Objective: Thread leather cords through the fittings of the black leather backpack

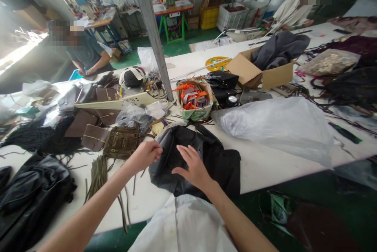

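White glare pours in beyond the far left corner of the table (265, 163), hazing the pile there, while the floor (312, 193) past the near right edge sinks into dimness. The plastic sheet (279, 126) near that edge shines softly; the black bag (224, 165) at the near edge has faint sheen. Blur and wide-angle stretching mark both sides, and pixel blocks cover two spots beyond the far edge

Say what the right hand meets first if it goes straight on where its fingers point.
Likely the far part of the black bag; how high the right hand hovers is unclear.
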`<state>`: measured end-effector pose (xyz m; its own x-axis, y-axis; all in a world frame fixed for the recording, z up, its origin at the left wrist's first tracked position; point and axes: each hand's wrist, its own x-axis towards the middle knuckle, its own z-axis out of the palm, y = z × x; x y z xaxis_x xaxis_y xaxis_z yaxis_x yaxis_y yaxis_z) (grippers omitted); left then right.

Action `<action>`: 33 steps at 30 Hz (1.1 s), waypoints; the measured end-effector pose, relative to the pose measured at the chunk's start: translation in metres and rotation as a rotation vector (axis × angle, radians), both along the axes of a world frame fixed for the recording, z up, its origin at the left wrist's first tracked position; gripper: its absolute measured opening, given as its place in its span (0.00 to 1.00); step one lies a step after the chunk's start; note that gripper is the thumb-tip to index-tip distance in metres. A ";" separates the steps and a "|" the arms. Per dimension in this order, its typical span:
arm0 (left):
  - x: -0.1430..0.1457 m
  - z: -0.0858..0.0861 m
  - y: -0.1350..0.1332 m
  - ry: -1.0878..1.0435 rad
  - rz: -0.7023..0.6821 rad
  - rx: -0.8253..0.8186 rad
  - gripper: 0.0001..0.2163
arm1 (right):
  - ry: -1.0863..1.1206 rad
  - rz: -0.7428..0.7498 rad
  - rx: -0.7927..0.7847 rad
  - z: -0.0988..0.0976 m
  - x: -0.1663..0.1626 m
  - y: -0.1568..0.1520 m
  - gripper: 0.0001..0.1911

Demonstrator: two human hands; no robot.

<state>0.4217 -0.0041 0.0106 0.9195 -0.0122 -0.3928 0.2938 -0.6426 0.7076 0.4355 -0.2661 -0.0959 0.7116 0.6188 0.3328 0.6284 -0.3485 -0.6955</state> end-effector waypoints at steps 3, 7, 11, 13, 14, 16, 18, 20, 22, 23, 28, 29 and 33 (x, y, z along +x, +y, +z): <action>0.000 -0.004 -0.008 0.127 0.069 -0.213 0.12 | -0.022 0.001 0.141 0.005 -0.004 0.035 0.31; -0.004 -0.008 -0.005 0.194 0.054 -0.332 0.13 | -0.010 -0.039 0.224 0.005 0.000 0.050 0.26; -0.010 -0.014 0.000 0.224 0.072 -0.352 0.13 | -0.045 0.068 0.210 0.010 0.007 0.046 0.22; -0.012 -0.013 0.002 0.227 0.115 -0.444 0.14 | -0.064 0.076 0.171 0.012 0.008 0.044 0.19; -0.014 -0.012 0.003 0.240 0.143 -0.523 0.17 | -0.062 0.059 0.158 0.013 0.009 0.043 0.19; -0.016 -0.010 0.006 0.279 0.212 -0.664 0.27 | -0.058 0.032 0.136 0.013 0.009 0.042 0.18; -0.019 -0.010 0.009 0.307 0.271 -0.697 0.34 | -0.058 0.022 0.119 0.011 0.008 0.041 0.17; -0.021 -0.012 0.008 0.298 0.270 -0.619 0.35 | -0.067 0.032 0.108 0.009 0.007 0.042 0.17; -0.023 -0.015 0.004 0.262 0.185 -0.474 0.31 | -0.080 0.045 0.104 0.008 0.006 0.043 0.17; -0.023 -0.016 0.000 0.234 0.132 -0.393 0.28 | -0.083 0.052 0.102 0.008 0.005 0.044 0.17; -0.025 -0.024 -0.015 -0.017 -0.059 -0.016 0.19 | -0.064 0.059 0.107 0.008 0.000 0.044 0.18; -0.026 -0.025 -0.017 -0.067 -0.093 0.056 0.19 | -0.058 0.060 0.106 0.008 -0.001 0.043 0.19; -0.033 -0.034 -0.017 -0.107 -0.246 0.278 0.13 | -0.014 0.083 0.100 0.006 -0.003 0.045 0.23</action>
